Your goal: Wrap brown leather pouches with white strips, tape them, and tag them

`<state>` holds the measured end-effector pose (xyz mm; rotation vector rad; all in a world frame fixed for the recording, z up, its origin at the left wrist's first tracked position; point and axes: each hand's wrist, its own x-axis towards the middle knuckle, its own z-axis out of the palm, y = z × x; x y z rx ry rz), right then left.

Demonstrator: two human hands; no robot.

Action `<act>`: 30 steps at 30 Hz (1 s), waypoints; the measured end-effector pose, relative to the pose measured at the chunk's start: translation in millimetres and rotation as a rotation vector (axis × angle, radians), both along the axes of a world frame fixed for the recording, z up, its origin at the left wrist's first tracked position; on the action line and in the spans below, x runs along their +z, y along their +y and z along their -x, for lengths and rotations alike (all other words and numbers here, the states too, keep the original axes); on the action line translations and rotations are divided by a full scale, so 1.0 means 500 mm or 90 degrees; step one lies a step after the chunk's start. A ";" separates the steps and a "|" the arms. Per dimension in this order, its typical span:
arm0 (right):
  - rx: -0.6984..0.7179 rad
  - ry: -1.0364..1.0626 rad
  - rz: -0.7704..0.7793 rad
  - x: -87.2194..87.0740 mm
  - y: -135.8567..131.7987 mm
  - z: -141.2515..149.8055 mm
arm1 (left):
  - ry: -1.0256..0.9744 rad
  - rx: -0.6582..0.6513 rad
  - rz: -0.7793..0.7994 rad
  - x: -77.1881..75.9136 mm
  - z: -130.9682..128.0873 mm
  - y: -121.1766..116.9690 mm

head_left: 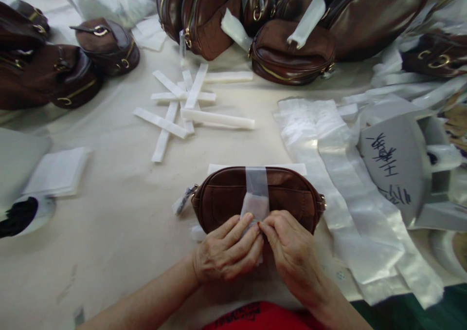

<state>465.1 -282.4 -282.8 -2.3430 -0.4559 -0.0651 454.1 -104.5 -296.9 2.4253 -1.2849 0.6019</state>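
Note:
A small brown leather bag lies in front of me, with gold rings at both ends. Around its middle runs a clear plastic strip, with a whitish folded piece under it. My left hand presses its closed fingers on the strip's lower part at the bag's front. Thumb and forefinger of my right hand pinch the same strip, close to my left fingertips. A tiny reddish spot shows between the fingertips; what it is I cannot tell. My fingers cover the strip's lower end.
White foam strips lie crisscrossed beyond the bag. Clear plastic sleeves spread on the right beside a grey tape dispenser. More brown bags line the back, others the left. White sheets are stacked at left.

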 end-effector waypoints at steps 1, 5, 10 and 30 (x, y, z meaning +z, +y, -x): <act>0.004 0.000 0.003 0.002 -0.001 -0.001 | 0.006 0.002 0.004 0.001 -0.001 -0.001; 0.012 -0.010 0.001 0.008 -0.001 -0.002 | 0.022 0.005 0.029 -0.001 0.000 -0.002; 0.004 -0.045 -0.017 0.008 0.000 0.002 | 0.034 0.004 0.043 -0.002 0.002 -0.002; -0.161 -0.012 -0.015 0.003 0.012 0.006 | 0.029 0.011 0.052 -0.002 0.002 -0.002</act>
